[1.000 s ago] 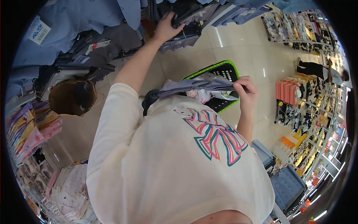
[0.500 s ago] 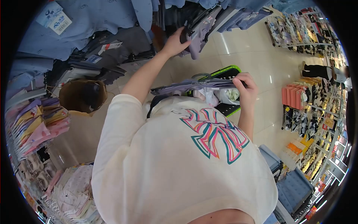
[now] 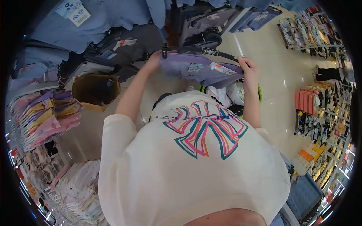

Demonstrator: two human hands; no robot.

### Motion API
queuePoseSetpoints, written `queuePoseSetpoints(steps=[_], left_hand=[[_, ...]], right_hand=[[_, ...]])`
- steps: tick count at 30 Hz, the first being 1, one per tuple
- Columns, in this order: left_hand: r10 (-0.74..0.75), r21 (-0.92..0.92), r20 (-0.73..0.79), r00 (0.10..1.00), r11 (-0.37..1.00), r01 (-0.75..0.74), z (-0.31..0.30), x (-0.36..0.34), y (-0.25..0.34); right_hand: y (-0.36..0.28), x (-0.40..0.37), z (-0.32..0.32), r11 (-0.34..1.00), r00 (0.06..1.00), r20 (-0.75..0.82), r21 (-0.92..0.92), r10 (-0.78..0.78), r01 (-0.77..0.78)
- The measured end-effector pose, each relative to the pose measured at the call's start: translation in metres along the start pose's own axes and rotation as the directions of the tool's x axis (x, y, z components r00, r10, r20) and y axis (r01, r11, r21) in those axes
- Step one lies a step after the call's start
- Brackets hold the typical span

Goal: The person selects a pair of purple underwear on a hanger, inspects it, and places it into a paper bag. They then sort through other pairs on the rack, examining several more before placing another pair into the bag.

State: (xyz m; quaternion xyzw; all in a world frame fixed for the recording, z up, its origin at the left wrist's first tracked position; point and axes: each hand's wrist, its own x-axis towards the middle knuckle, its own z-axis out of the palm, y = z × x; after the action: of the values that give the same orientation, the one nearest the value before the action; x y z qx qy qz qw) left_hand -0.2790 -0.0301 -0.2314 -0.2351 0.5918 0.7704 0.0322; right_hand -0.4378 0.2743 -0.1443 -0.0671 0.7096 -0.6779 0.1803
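Stretched between my two hands is a purple garment [image 3: 177, 67] hanging from a black clip hanger [image 3: 188, 49]; its exact cut is hard to make out. Two tags hang on its front, a white-and-blue tag [image 3: 195, 68] and a red-and-white one [image 3: 221, 69]. My left hand [image 3: 152, 63] is closed at the hanger's left end by the clip, its fingertips partly hidden. At the other end, my right hand [image 3: 249, 69] pinches the hanger's tip and the garment's edge. Below the garment, white bundles [image 3: 235, 92] show in a green-edged black basket [image 3: 260, 92], mostly covered.
Grey clothes [image 3: 132, 43] and blue garments [image 3: 124, 15] hang on the rack ahead. A brown paper bag [image 3: 95, 92] hangs at left, near folded-over coloured clothes [image 3: 52, 116]. Clothing racks [image 3: 316, 103] line the right side, where a person [image 3: 330, 74] stands.
My left hand has come back from the rack to the hanger's left end. The purple garment has been raised and turned, so its tagged front shows. The basket is more covered.
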Motion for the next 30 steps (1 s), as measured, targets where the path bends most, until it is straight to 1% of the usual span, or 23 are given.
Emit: queuePoseSetpoints(steps=[1,2,3,4,5,6,8,9,12,13,14,16,17,20,21,24,25,26,28,30], left_hand=[[0.083,0.123,-0.230,0.970,0.991,-0.056,-0.006,-0.002,-0.004],[0.243,0.270,-0.389,0.889,0.952,-0.142,-0.016,-0.004,-0.004],[0.406,0.424,-0.503,0.763,0.885,-0.191,-0.026,-0.009,0.001],[0.562,0.572,-0.567,0.603,0.795,-0.203,-0.034,-0.015,0.006],[0.733,0.764,-0.531,0.425,0.631,-0.136,-0.050,-0.021,0.015],[0.874,0.899,-0.420,0.245,0.438,-0.023,-0.063,-0.027,0.028],[0.901,0.915,-0.402,0.162,0.401,0.041,-0.078,-0.033,0.052],[0.913,0.920,-0.391,0.118,0.384,0.075,-0.085,-0.036,0.058],[0.869,0.879,-0.439,0.227,0.363,0.311,-0.119,-0.032,0.059],[0.861,0.874,-0.457,0.221,0.388,0.293,-0.128,-0.031,0.059],[0.875,0.887,-0.417,0.247,0.333,0.319,-0.138,-0.030,0.058],[0.889,0.904,-0.343,0.304,0.223,0.366,-0.146,-0.032,0.061],[0.902,0.905,-0.307,0.303,0.179,0.385,-0.148,-0.033,0.062],[0.857,0.951,-0.261,0.444,0.149,0.270,-0.170,-0.033,0.063],[0.890,0.974,-0.188,0.414,0.113,0.198,-0.168,-0.035,0.067],[0.818,0.946,-0.319,0.478,0.248,0.208,-0.156,-0.041,0.081],[0.883,0.972,-0.225,0.411,0.173,0.160,-0.149,-0.044,0.085],[0.880,0.982,-0.187,0.436,0.157,0.104,-0.149,-0.045,0.079],[0.881,0.993,-0.094,0.464,0.115,-0.017,-0.141,-0.049,0.067],[0.861,0.999,0.028,0.507,-0.036,0.007,-0.118,-0.064,0.040]], right_hand=[[0.001,0.003,0.004,1.000,1.000,0.002,-0.013,-0.017,0.017],[0.002,0.005,0.006,0.998,0.999,0.004,-0.032,-0.049,0.049],[0.004,0.007,0.008,0.996,0.997,0.004,-0.052,-0.079,0.079],[0.005,0.007,0.010,0.991,0.994,0.002,-0.073,-0.108,0.108],[0.006,0.007,0.016,0.983,0.987,0.000,-0.096,-0.160,0.159],[0.007,0.007,0.017,0.961,0.974,-0.001,-0.163,-0.227,0.224],[0.012,0.011,0.019,0.889,0.934,0.016,-0.299,-0.358,0.346],[0.015,0.011,0.020,0.873,0.931,0.033,-0.335,-0.364,0.354],[0.019,0.014,0.025,0.826,0.918,0.093,-0.409,-0.385,0.388],[0.018,0.013,0.024,0.815,0.912,0.111,-0.416,-0.395,0.404],[0.018,0.013,0.024,0.804,0.907,0.129,-0.425,-0.401,0.416],[0.017,0.013,0.024,0.826,0.917,0.132,-0.401,-0.376,0.397],[0.017,0.013,0.025,0.836,0.923,0.134,-0.390,-0.362,0.385],[0.016,0.011,0.035,0.856,0.928,0.142,-0.357,-0.346,0.374],[0.016,0.010,0.037,0.860,0.933,0.142,-0.361,-0.331,0.360],[0.016,0.007,0.048,0.882,0.951,0.142,-0.357,-0.275,0.308],[0.015,0.007,0.055,0.893,0.956,0.144,-0.346,-0.254,0.289],[0.015,0.007,0.064,0.904,0.963,0.145,-0.335,-0.229,0.266],[0.015,0.004,0.069,0.884,0.944,0.188,-0.339,-0.273,0.323],[0.014,0.006,0.078,0.869,0.927,0.217,-0.333,-0.306,0.365]])
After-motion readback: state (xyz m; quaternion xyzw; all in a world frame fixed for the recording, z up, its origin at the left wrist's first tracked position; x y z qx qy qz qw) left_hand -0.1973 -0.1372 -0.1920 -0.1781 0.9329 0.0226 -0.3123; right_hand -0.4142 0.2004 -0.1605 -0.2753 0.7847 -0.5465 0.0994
